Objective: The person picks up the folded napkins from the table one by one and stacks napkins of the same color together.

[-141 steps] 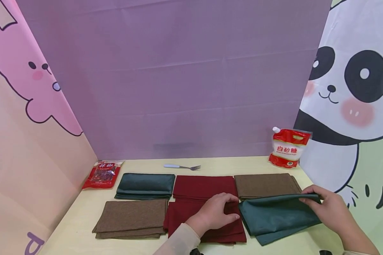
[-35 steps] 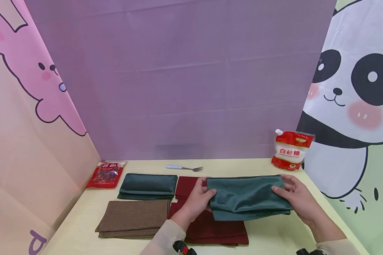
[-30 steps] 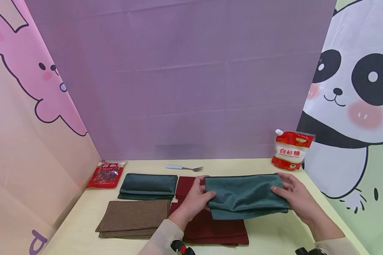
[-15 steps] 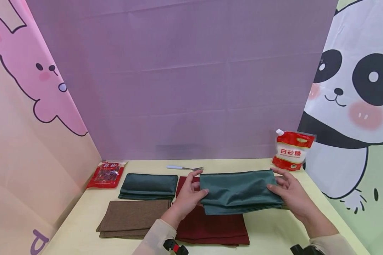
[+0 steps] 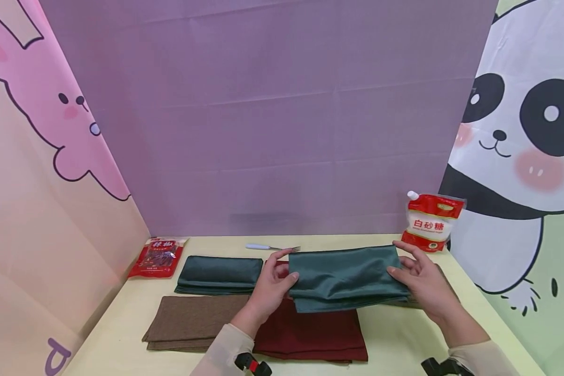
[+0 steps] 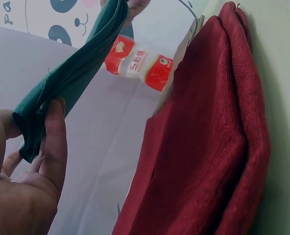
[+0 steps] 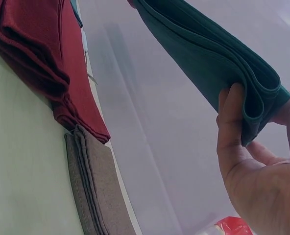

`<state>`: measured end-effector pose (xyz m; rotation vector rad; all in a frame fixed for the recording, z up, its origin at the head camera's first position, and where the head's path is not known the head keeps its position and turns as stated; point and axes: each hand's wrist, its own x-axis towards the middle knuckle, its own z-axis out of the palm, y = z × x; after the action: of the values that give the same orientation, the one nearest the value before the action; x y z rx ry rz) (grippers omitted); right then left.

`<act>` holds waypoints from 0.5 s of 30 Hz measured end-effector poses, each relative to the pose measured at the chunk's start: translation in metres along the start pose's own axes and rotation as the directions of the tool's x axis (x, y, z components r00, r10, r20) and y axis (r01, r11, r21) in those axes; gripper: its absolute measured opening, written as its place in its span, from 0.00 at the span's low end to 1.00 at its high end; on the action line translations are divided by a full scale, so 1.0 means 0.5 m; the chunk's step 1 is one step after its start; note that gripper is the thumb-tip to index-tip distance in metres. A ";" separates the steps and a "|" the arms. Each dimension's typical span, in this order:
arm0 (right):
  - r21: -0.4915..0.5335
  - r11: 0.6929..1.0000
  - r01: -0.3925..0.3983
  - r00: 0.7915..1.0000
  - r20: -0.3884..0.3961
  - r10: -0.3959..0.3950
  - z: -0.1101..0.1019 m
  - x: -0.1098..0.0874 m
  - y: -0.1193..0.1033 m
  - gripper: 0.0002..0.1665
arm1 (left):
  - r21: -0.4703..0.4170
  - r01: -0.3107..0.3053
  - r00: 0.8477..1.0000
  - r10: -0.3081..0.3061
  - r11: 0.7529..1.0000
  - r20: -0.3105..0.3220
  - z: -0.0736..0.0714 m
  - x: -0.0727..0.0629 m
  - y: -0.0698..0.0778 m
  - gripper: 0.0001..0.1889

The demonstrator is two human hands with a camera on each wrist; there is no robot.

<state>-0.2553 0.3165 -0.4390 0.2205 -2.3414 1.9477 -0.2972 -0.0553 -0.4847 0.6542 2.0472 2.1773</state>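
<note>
A folded dark teal cloth [image 5: 345, 279] hangs in the air between both hands, above the table. My left hand [image 5: 268, 290] pinches its left end between thumb and fingers; my right hand [image 5: 425, 282] pinches the right end. The right wrist view shows the folded layers of the teal cloth [image 7: 199, 54] looping at that end. Below it lies a folded dark red cloth [image 5: 319, 337], partly covered by the left forearm. Another red one behind is mostly hidden. A folded brown cloth [image 7: 103, 186] lies at the back right, largely covered in the head view.
To the left are a folded brown cloth [image 5: 197, 318] and, behind it, a second teal cloth [image 5: 221, 271]. A fork [image 5: 272, 247] lies at the back. A red packet [image 5: 156, 258] is at the back left, a sugar pouch [image 5: 430, 224] at the back right.
Earlier the teal cloth was at the front right, its edge pinched by the right hand, the left hand over the red cloth. Both hands now hold it; lately it has risen and shifted left.
</note>
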 end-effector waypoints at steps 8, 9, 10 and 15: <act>0.004 1.000 0.028 1.000 0.008 -0.028 0.017 0.006 -0.006 0.41 | 0.022 -0.034 0.999 0.034 0.999 -0.025 -0.019 -0.005 0.004 0.28; 0.003 1.000 0.031 0.999 0.008 -0.031 0.019 0.007 -0.006 0.40 | 0.027 -0.035 0.999 0.035 0.999 -0.029 -0.022 -0.006 0.003 0.28; 0.004 0.999 0.034 0.999 0.006 -0.034 0.021 0.009 -0.006 0.40 | 0.032 -0.035 0.999 0.036 0.999 -0.034 -0.025 -0.007 0.002 0.28; 0.027 0.999 0.044 0.999 0.011 -0.044 0.033 0.016 -0.005 0.39 | 0.050 -0.024 0.998 0.027 0.998 -0.053 -0.041 -0.009 -0.008 0.27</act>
<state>-0.2624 0.2992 -0.4384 0.2835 -2.2982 1.9641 -0.3013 -0.0754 -0.4898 0.6374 2.1374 2.1876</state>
